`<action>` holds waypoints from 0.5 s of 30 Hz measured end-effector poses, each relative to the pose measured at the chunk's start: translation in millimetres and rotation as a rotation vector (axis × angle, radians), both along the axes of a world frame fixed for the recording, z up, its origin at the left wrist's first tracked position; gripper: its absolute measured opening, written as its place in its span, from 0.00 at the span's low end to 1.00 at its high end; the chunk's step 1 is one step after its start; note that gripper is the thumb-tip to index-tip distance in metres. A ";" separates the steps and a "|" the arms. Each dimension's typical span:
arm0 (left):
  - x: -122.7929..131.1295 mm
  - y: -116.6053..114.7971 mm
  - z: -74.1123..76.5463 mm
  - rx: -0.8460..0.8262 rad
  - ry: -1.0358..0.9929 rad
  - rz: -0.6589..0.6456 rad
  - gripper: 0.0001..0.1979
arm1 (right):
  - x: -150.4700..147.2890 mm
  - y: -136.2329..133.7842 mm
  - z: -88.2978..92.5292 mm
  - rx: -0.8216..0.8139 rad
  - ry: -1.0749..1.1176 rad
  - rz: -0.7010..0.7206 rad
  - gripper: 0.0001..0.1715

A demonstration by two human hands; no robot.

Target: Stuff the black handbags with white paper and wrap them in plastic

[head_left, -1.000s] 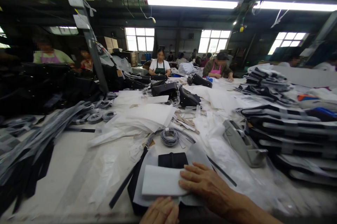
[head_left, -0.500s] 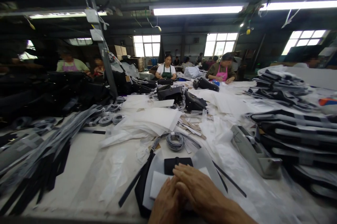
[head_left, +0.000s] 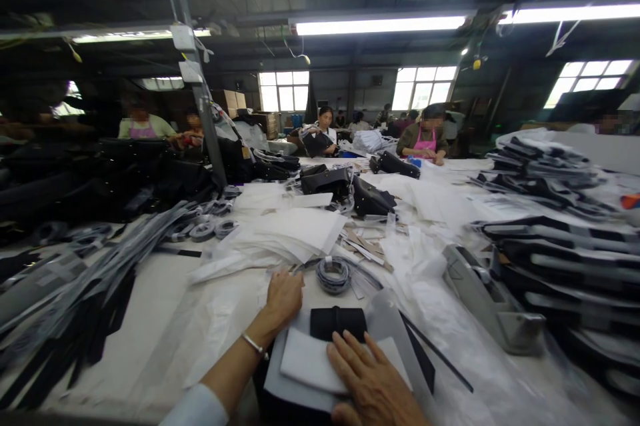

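Note:
My right hand (head_left: 370,379) lies flat, fingers spread, on a white foam sheet (head_left: 313,363) that rests on a black bag piece (head_left: 338,321) at the table's near edge. My left hand (head_left: 283,294) has stretched forward past that sheet toward the end of a dark strap (head_left: 299,267). Its fingers are curled downward there, and what they hold, if anything, is hidden. A bracelet sits on the left wrist. A coil of grey webbing (head_left: 334,273) lies just right of the left hand.
A grey tape dispenser (head_left: 490,306) stands at right, before stacks of black panels (head_left: 560,246). White sheets (head_left: 295,233) lie mid-table, with black straps (head_left: 75,293) at left. Other people work at the far end behind black bags (head_left: 370,198).
My left hand left the white sheet near the table edge and reached forward to the strap end. My right hand slid slightly back and stays flat on the sheet.

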State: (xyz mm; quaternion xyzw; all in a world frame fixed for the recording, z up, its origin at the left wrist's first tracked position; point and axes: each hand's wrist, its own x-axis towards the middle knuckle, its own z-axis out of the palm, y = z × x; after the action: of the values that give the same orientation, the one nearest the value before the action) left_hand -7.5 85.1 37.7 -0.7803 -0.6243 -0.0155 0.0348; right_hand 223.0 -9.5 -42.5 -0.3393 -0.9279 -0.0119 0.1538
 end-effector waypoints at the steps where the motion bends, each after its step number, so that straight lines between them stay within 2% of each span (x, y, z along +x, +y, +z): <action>1: -1.9 1.5 -5.3 0.001 0.015 0.010 0.09 | 0.1 0.4 0.2 -0.025 0.000 -0.001 0.43; 3: -4.1 3.5 -11.1 0.001 0.042 0.016 0.11 | 0.4 0.1 3.3 -0.097 -0.004 -0.007 0.44; 5: -3.1 7.0 -8.5 0.004 0.062 0.010 0.12 | 0.3 -1.4 9.6 -0.170 -0.005 -0.018 0.45; 9: 12.3 10.4 20.0 0.042 0.068 -0.012 0.07 | -1.7 -4.5 24.9 -0.278 -0.003 -0.043 0.45; 11: 24.8 -1.2 32.7 0.074 0.040 -0.078 0.08 | -3.2 -5.1 29.0 -0.307 -0.010 -0.045 0.46; 12: 30.5 -11.9 34.1 0.081 0.020 -0.127 0.10 | -4.0 -5.3 29.3 -0.312 -0.011 -0.046 0.47; 13: 34.9 -25.4 30.5 0.082 -0.009 -0.200 0.11 | -4.6 -5.4 28.5 -0.312 -0.008 -0.046 0.48; 15: 38.1 -56.9 8.5 0.072 -0.069 -0.334 0.16 | -5.5 -5.6 24.9 -0.303 0.002 -0.033 0.48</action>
State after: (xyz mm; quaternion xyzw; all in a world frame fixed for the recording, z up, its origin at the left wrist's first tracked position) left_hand 30.6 28.2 46.2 -0.8704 -0.4858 -0.0700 0.0383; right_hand 217.5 -15.1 -17.6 -0.3740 -0.9132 0.1260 0.1017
